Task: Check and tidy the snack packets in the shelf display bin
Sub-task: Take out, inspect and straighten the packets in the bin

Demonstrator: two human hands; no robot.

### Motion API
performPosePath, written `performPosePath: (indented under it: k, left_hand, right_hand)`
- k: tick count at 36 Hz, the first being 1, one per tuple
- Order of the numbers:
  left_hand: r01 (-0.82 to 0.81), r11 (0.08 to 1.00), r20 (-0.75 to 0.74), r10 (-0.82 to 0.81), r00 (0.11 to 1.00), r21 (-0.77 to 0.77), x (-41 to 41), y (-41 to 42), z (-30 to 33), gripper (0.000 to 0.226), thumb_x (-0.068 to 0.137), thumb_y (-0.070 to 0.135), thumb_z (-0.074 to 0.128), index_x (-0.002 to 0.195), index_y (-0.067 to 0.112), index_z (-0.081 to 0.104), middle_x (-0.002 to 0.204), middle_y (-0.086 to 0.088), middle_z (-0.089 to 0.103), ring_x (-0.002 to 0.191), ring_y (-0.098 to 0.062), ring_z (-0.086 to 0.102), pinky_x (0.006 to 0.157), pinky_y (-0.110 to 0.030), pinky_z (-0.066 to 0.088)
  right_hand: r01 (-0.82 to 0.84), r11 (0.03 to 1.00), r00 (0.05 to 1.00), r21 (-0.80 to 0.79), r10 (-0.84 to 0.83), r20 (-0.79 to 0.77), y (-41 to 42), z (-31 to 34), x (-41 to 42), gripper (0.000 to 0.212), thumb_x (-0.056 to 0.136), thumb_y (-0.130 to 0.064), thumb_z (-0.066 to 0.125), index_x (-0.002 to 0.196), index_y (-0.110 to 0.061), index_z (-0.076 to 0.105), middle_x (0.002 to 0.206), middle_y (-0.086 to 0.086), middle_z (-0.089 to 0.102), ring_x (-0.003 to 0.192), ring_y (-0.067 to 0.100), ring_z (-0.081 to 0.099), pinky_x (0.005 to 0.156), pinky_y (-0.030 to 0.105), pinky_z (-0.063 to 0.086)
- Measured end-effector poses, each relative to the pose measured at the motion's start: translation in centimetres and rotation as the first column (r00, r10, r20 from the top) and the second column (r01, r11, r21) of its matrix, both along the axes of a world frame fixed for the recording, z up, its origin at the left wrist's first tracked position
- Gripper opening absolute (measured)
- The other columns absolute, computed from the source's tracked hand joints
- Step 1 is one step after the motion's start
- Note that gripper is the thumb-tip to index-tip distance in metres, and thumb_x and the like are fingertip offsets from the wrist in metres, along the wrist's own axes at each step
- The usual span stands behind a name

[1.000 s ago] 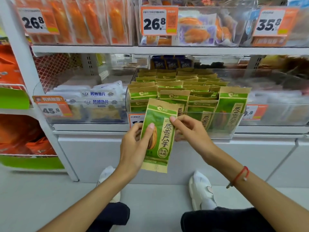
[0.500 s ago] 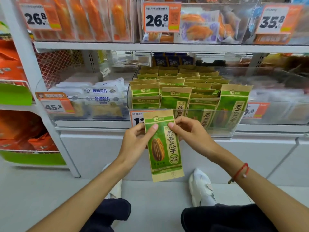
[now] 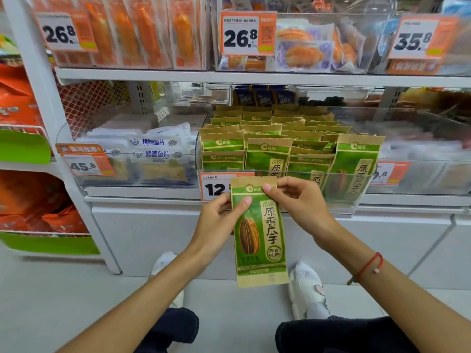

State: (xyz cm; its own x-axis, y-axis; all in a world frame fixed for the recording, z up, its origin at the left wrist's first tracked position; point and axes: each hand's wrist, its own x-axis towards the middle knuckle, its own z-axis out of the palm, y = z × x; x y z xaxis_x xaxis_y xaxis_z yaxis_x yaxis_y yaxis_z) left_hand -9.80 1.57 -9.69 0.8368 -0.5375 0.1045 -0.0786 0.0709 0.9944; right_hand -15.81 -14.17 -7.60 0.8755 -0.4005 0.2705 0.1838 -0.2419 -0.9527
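Both hands, left hand [image 3: 216,220] and right hand [image 3: 300,202], are pinching the top edge of a flat green-and-kraft paper seed packet [image 3: 260,233] at frame centre, holding it face-up for inspection, just below the clear plastic display bin [image 3: 356,200] holding matching packets.

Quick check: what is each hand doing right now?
Left hand: pinches the green seed packet near its top.
Right hand: pinches the packet's top edge.
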Motion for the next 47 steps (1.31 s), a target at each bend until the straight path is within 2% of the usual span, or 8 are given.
performPosePath:
  k: [6,14,18,22,29,33,37,47]
  left_hand:
    - [0.138,0.982,-0.080,-0.128,0.989,0.131,0.2,0.3,0.8,0.024,0.088,0.032,0.068,0.111,0.029,0.067,0.099,0.013,0.075,0.096,-0.002,0.069,0.078,-0.020,0.053]
    - [0.231,0.950,-0.076,-0.220,0.973,0.210,0.4,1.3,1.2,0.023,0.089,0.025,0.067,0.112,0.030,0.064,0.100,0.015,0.073,0.088,0.007,0.068,0.065,-0.010,0.051]
    - [0.198,0.957,0.004,-0.203,0.979,0.211,0.6,1.8,1.1,0.030,0.087,0.026,0.068,0.116,0.022,0.066,0.109,0.006,0.073,0.096,-0.002,0.068,0.071,-0.013,0.052]
    - [0.125,0.983,0.051,-0.133,0.990,0.134,0.5,1.9,1.1,0.022,0.085,0.019,0.071,0.107,0.016,0.070,0.096,0.004,0.075,0.085,-0.003,0.070,0.068,-0.013,0.052]
    - [-0.084,0.996,0.075,0.086,0.993,-0.036,0.6,1.9,1.5,0.016,0.083,0.019,0.073,0.099,0.019,0.072,0.091,0.005,0.076,0.081,-0.006,0.071,0.068,-0.015,0.055]
    - [-0.141,0.979,0.038,0.148,0.988,-0.145,0.5,1.9,1.9,0.015,0.085,0.015,0.070,0.101,0.017,0.070,0.089,0.009,0.077,0.079,-0.001,0.071,0.065,-0.012,0.052]
    - [-0.171,0.967,-0.012,0.172,0.985,-0.189,0.7,2.0,1.9,0.013,0.088,0.016,0.067,0.101,0.017,0.070,0.091,0.005,0.077,0.081,-0.003,0.071,0.064,-0.013,0.052]
    - [-0.134,0.991,0.025,0.134,0.991,-0.016,1.1,1.7,1.0,0.018,0.094,0.025,0.061,0.111,0.027,0.066,0.101,0.011,0.073,0.092,0.000,0.069,0.073,-0.021,0.058]
  right_hand:
    - [0.090,0.995,0.992,-0.029,-0.088,0.089,0.3,0.0,0.0,0.008,0.087,-0.015,0.068,0.079,-0.015,0.069,0.071,-0.002,0.068,0.064,0.001,0.064,0.059,0.014,0.050]
    - [0.117,0.992,0.987,0.051,-0.122,0.109,0.5,0.8,-0.4,0.008,0.088,-0.018,0.067,0.081,-0.014,0.069,0.073,-0.007,0.071,0.066,0.000,0.065,0.057,0.012,0.048]
    - [0.080,0.993,0.996,0.085,-0.083,0.022,0.2,1.0,-0.5,0.013,0.092,-0.021,0.063,0.083,-0.012,0.067,0.071,-0.008,0.070,0.066,-0.001,0.064,0.058,0.013,0.049]
    - [0.027,0.999,0.998,0.047,-0.024,-0.054,-0.1,0.8,-0.5,0.018,0.093,-0.026,0.060,0.088,-0.010,0.067,0.064,-0.014,0.067,0.062,-0.005,0.061,0.059,0.011,0.048]
    - [-0.051,0.994,0.995,-0.092,0.042,-0.095,0.8,0.6,-0.2,0.038,0.072,-0.046,0.066,0.102,-0.022,0.067,0.083,-0.006,0.069,0.079,0.005,0.066,0.070,0.019,0.053]
    - [-0.178,0.982,0.976,-0.061,0.169,-0.138,1.0,0.6,-0.4,0.036,0.074,-0.032,0.072,0.108,-0.024,0.065,0.102,0.006,0.070,0.084,0.010,0.068,0.078,0.020,0.055]
    - [-0.228,0.973,0.965,-0.036,0.221,-0.144,1.0,0.6,-0.5,0.037,0.077,-0.013,0.077,0.111,-0.021,0.063,0.103,0.007,0.071,0.079,0.007,0.066,0.075,0.020,0.056]
    - [-0.175,0.978,0.981,-0.112,0.163,-0.107,0.5,0.0,-0.1,0.041,0.071,-0.002,0.081,0.105,-0.014,0.062,0.087,0.001,0.066,0.072,0.006,0.063,0.071,0.021,0.056]
